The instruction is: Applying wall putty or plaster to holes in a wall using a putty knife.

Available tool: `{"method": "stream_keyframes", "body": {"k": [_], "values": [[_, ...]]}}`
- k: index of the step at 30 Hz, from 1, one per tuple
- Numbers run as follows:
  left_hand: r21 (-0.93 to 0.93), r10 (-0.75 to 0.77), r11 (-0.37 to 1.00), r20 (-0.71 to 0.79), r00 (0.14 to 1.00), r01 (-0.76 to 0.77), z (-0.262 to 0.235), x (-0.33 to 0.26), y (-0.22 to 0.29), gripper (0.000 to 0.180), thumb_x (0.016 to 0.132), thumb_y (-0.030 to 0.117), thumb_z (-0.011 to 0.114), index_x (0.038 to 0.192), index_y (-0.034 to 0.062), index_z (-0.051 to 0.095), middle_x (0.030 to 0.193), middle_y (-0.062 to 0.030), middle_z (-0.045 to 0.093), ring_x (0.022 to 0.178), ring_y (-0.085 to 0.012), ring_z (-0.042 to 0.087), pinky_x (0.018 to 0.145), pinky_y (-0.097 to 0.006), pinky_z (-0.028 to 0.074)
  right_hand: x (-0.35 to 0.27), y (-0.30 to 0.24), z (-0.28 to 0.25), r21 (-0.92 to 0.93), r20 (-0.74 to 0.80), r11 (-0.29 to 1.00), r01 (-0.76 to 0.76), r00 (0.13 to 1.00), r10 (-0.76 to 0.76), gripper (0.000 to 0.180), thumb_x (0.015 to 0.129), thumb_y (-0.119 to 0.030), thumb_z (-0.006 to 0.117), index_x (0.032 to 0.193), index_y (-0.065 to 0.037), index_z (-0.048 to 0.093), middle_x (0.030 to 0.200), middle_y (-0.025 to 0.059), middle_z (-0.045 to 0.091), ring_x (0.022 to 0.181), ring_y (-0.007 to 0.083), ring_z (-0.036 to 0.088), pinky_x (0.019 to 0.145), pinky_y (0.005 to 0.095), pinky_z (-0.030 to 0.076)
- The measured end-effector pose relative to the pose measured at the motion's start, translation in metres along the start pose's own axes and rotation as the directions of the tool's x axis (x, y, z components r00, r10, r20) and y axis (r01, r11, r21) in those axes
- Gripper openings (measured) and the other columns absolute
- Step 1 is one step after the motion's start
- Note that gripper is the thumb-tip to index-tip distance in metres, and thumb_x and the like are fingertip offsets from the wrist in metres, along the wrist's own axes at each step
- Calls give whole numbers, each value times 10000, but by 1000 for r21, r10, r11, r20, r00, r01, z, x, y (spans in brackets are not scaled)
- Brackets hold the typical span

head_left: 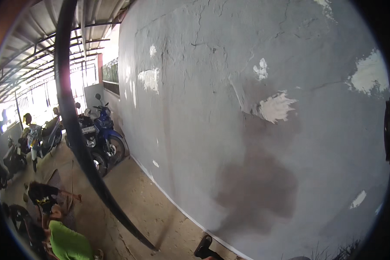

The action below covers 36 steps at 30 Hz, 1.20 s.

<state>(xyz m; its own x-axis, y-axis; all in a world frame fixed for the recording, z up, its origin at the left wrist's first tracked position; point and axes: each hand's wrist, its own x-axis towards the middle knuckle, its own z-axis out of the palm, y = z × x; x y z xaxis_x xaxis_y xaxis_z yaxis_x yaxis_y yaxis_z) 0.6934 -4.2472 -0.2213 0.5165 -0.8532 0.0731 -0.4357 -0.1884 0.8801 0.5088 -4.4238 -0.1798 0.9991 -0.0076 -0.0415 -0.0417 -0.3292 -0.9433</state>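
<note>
Neither of my hands shows in this view. A grey wall (195,112) fills the middle and right, cracked and flaking near the top. Rough white patches mark it: a jagged one (276,107) right of the middle, a large one (370,76) at the far right, and another (149,79) on the left part. Below the jagged patch the surface is darkened in a broad brownish area (260,190); whether this is shadow or damp I cannot tell. A foot in a black sandal (203,246) is at the lower edge, close to the wall's base.
A dark post (76,130) crosses the left side from top to floor. Several motorbikes, one of them blue (104,125), stand behind it under a metal roof (39,39). People, one in a green shirt (67,242) and one in black (43,197), are low down at the lower left.
</note>
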Motion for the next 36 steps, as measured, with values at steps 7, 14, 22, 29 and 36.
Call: {"method": "stream_keyframes", "body": {"k": [7,14,22,29,36], "values": [[-70,-38,997,-67,997,33,-27,43,-15,1048,570,301,944,1479,82,470,1403,-174,571,1320,-388,535,1115,-514,412,96,179,40,-655,-5,749,-99,992,126,455,904,-488,746,859,-36,726,729,90,680,571,215,597,616,387,492],[-106,-58,994,-287,956,28,-62,120,-5,950,633,249,922,1464,67,498,1372,-195,611,1279,-396,581,1099,-510,453,219,-23,-138,-51,107,992,118,988,-112,292,929,-326,785,957,-38,746,854,40,732,739,100,640,702,299,523],[-209,-76,978,-383,921,-6,-113,238,11,981,598,242,939,1453,56,494,1347,-188,612,1260,-377,592,1077,-508,468,310,-47,-219,-269,-221,864,425,846,-485,211,879,-238,812,1017,-91,751,760,86,737,617,191,678,585,357,531],[-98,-151,988,-380,913,122,-176,310,-50,1074,551,314,953,1479,88,462,1401,-167,565,1323,-372,535,1109,-519,410,417,-43,-223,-436,-102,758,485,810,-577,254,874,-222,848,1016,-33,754,832,120,769,706,173,731,637,324,562],[29,-176,979,-362,915,200,-282,375,-141,1166,503,385,967,1504,119,431,1455,-147,517,1386,-368,478,1141,-531,352,540,-41,-185,-436,-157,744,506,771,-617,253,876,-240,851,981,-27,761,845,123,773,711,179,738,633,326,564]]}}
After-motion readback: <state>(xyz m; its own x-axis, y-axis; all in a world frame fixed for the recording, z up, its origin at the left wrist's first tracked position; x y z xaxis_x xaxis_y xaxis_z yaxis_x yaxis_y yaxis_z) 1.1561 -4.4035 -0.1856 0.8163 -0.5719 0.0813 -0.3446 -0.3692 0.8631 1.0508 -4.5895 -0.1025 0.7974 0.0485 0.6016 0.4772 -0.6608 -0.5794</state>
